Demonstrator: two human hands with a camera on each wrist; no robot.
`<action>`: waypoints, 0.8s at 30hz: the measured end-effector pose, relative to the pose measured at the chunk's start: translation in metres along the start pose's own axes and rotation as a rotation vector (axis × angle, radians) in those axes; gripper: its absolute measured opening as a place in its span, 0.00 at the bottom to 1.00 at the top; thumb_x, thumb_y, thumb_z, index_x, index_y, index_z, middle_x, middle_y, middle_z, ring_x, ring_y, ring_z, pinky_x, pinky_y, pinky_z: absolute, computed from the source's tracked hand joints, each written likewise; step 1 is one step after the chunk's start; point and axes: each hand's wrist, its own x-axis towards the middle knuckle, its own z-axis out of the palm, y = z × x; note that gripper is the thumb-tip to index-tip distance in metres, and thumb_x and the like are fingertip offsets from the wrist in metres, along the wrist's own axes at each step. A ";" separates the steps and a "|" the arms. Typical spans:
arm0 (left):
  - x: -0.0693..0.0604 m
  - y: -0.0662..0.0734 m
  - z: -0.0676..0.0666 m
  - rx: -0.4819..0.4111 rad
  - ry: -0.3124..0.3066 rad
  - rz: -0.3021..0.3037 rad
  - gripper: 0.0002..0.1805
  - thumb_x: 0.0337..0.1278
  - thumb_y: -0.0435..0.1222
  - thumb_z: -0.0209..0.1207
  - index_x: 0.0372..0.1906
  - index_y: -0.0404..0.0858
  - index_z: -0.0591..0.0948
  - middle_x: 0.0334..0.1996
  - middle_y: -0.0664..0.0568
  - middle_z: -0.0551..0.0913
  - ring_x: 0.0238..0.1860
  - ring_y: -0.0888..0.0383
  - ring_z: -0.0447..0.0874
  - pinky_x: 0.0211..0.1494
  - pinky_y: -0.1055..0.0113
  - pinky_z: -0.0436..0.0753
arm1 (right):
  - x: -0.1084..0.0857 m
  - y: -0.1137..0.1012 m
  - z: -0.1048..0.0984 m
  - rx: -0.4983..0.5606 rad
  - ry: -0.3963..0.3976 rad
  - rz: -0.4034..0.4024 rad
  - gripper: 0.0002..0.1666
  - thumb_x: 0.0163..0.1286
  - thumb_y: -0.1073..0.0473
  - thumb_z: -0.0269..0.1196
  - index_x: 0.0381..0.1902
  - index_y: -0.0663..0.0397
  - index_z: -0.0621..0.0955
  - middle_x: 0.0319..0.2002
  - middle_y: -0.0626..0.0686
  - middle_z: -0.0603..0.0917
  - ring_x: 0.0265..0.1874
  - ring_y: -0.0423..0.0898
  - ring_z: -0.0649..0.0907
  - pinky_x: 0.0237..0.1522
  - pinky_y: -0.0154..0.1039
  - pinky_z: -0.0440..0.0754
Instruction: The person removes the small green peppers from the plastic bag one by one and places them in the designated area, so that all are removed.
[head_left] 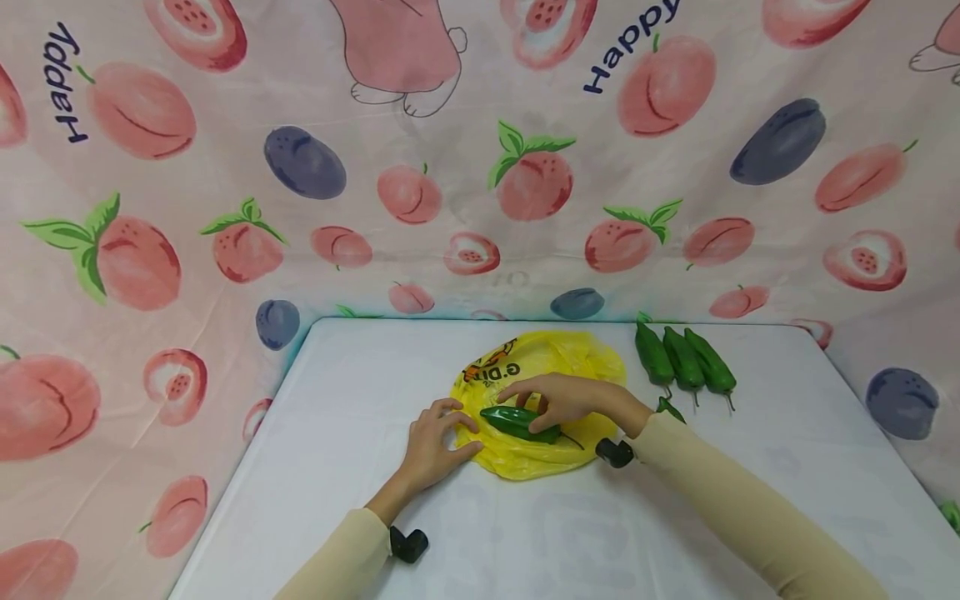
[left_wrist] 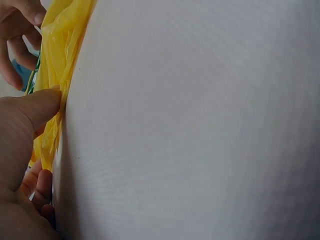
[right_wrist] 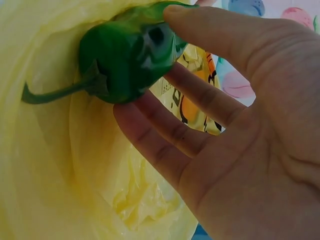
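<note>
A yellow plastic bag [head_left: 540, 462] with dark print lies spread on the white table. On top of it is a green pepper [head_left: 504, 421], its thin stem pointing right. My right hand [head_left: 566, 400] holds this pepper from above; in the right wrist view the thumb is on one side and the fingers [right_wrist: 170, 127] are on the other. At the bag's left edge, my left hand [head_left: 435, 442] grips the thin plastic with bent fingers and thumb. The left wrist view shows that thumb [left_wrist: 45, 102] against the yellow plastic, with some fingers partly hidden.
Three green peppers [head_left: 684, 358] lie side by side at the table's back right. Another pepper [head_left: 670, 408] shows partly beside the right forearm. Behind the white table [head_left: 360, 358] hangs a fruit-print cloth [head_left: 450, 158]. Dark wrist cameras [head_left: 408, 544] sit on both wrists.
</note>
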 end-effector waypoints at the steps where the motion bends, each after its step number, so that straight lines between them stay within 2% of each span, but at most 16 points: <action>1: 0.000 0.000 0.000 -0.001 0.001 0.001 0.09 0.57 0.44 0.73 0.40 0.51 0.86 0.62 0.46 0.76 0.60 0.44 0.72 0.57 0.46 0.64 | 0.000 0.000 0.000 -0.007 -0.002 0.002 0.37 0.70 0.63 0.69 0.73 0.36 0.72 0.59 0.52 0.81 0.44 0.47 0.85 0.52 0.42 0.83; 5: 0.000 0.000 0.000 -0.004 0.003 0.004 0.09 0.57 0.44 0.73 0.40 0.51 0.86 0.61 0.47 0.76 0.60 0.44 0.72 0.56 0.46 0.64 | 0.003 0.000 0.002 -0.033 -0.006 0.010 0.37 0.70 0.63 0.69 0.72 0.33 0.72 0.60 0.50 0.80 0.44 0.45 0.84 0.52 0.41 0.83; 12: 0.000 -0.001 0.001 0.001 0.002 0.006 0.09 0.57 0.45 0.73 0.41 0.52 0.86 0.61 0.47 0.76 0.60 0.44 0.72 0.57 0.45 0.65 | 0.005 0.000 0.004 -0.055 -0.010 0.004 0.37 0.70 0.64 0.69 0.72 0.34 0.73 0.61 0.50 0.80 0.46 0.45 0.83 0.52 0.41 0.82; 20: 0.000 0.001 0.000 0.003 0.000 -0.006 0.09 0.58 0.45 0.73 0.41 0.52 0.86 0.62 0.47 0.76 0.60 0.44 0.71 0.57 0.45 0.64 | 0.005 -0.002 0.006 -0.075 -0.009 -0.039 0.34 0.70 0.66 0.68 0.70 0.33 0.76 0.67 0.44 0.76 0.59 0.46 0.79 0.53 0.38 0.81; 24: 0.000 0.001 0.000 0.007 0.002 -0.006 0.09 0.58 0.46 0.73 0.40 0.52 0.86 0.62 0.47 0.76 0.60 0.44 0.72 0.57 0.46 0.65 | 0.005 -0.002 0.007 -0.088 -0.012 -0.068 0.33 0.71 0.66 0.67 0.69 0.34 0.77 0.69 0.43 0.76 0.62 0.45 0.78 0.53 0.37 0.80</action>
